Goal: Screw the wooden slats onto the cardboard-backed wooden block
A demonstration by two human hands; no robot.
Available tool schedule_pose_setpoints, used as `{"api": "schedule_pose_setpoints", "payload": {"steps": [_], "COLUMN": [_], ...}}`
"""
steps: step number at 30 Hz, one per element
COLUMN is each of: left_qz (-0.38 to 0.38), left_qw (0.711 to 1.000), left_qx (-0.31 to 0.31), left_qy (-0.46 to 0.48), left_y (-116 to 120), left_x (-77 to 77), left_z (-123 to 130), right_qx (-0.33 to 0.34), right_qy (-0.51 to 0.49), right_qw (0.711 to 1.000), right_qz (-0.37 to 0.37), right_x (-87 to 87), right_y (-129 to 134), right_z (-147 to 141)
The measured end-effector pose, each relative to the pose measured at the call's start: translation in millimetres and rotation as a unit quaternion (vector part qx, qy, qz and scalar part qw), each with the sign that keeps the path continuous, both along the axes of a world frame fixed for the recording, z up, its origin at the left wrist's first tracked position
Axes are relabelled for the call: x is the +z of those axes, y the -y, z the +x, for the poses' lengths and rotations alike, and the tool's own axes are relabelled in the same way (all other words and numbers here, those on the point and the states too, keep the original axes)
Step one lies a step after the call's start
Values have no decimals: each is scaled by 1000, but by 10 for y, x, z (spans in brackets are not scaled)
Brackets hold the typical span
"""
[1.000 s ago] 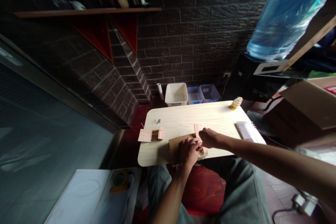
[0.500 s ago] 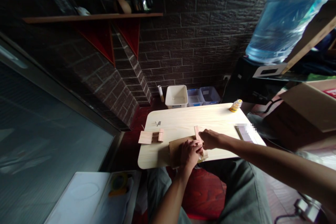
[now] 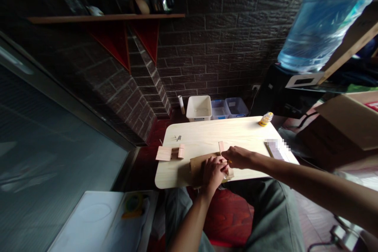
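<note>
Right hand [image 3: 238,156] clenched around orange piece [image 3: 229,162]; left hand [image 3: 214,168], grip unclear (carton label [image 3: 373,105] illegible)

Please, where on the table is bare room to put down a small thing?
Bare table lies along the far side between the dark pieces and the bottle, and at the near left corner, between wooden parts and brown piece. Crowded: around the left hand, right hand and wooden strip.

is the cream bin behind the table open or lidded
Open: no lid covers the cream bin, and its inside shows from above.
</note>
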State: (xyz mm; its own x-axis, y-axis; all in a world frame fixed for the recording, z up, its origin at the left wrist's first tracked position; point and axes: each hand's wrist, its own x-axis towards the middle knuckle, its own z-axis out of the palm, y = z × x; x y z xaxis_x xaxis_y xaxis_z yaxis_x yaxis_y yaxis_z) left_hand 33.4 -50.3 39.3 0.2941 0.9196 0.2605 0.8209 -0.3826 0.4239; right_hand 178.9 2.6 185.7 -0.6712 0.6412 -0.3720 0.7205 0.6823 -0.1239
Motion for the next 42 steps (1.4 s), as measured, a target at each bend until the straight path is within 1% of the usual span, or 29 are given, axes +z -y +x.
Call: {"api": "schedule_pose_setpoints", "payload": {"steps": [15,24,28,33,38,42], "left_qz": [24,21,23,32,13,10], "left_qw": [1000,1000,1000,999,1000,1000], "left_qx": [-12,-21,-15,-9,-10,-8], "left_qy": [4,4,1,-5,-10,-5], "left_y": [18,24,23,17,9,9], "left_x": [-3,-1,-8,-41,-1,38], "left_z": [-12,-14,-9,-2,4,12], "right_qx": [-22,-22,-23,-24,-65,-46], "right_qy": [4,12,14,39,50,54], "right_qw": [1000,1000,1000,999,997,997], "right_qz": [9,2,0,4,-2,-26], "right_x": [-52,-154,-171,-163,-107,-22], "right_y": [-12,-56,-66,-45,-15,-29], "right_z": [14,24,12,-63,-112,-87]}}
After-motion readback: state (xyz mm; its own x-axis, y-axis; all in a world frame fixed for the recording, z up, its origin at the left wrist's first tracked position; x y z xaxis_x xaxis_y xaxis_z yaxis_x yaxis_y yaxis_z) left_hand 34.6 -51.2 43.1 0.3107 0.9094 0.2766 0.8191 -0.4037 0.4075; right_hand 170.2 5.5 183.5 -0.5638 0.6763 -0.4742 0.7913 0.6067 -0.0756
